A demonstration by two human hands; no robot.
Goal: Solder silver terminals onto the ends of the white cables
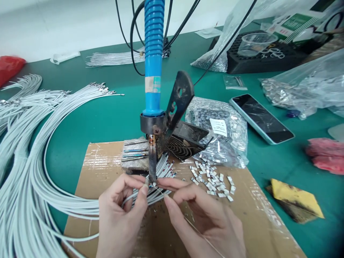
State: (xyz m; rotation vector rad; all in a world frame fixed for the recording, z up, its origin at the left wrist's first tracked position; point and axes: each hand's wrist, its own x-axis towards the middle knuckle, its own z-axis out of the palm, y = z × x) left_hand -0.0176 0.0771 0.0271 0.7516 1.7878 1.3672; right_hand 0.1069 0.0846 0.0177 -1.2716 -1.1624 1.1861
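Observation:
A blue-handled soldering iron [152, 89] hangs upright in a dark metal bracket [179, 100], its tip pointing down between my hands. My left hand [125, 208] is closed, thumb and forefinger pinched beside the tip on what looks like a white cable's end; the fingertips partly hide it. My right hand [199, 211] is closed round a thin solder wire [200, 233], which runs from the tip down past the palm. A tiny white piece [154, 184] sits right at the tip. Behind my fingers lie several white cable ends [163, 168].
Brown cardboard [102, 157] lies under the work. Bundles of white cables [24, 172] fill the left. On the right are small white pieces [212, 182], a clear bag [219, 132], a phone [262, 118] and a scorched yellow sponge [295, 200]. A black tray [263, 64] stands farther back.

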